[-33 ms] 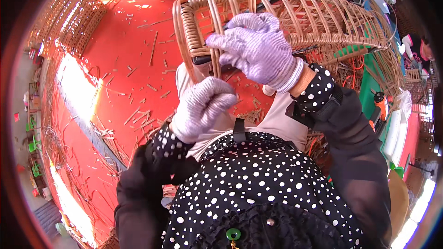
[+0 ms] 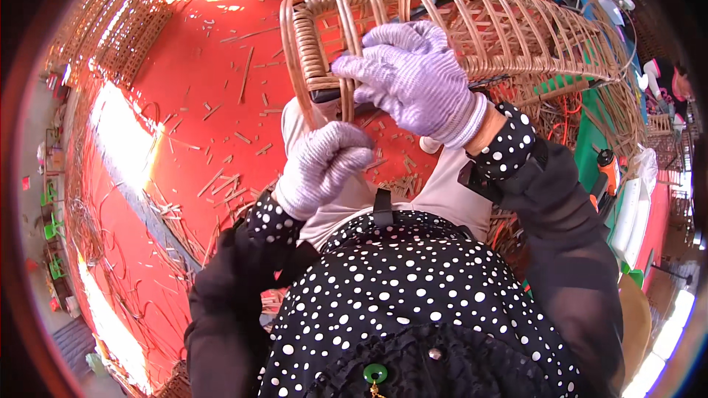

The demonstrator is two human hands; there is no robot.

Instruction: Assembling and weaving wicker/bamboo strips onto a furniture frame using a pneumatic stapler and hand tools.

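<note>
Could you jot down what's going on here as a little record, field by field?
Left hand: gloved left hand, closed around a cane strand below the frame
Right hand: gloved right hand, gripping the wicker frame
Frame: open woven cane, its wrapped end toward the person
Floor: red floor, strewn with cane offcuts
Clothing: black polka-dot top
</note>
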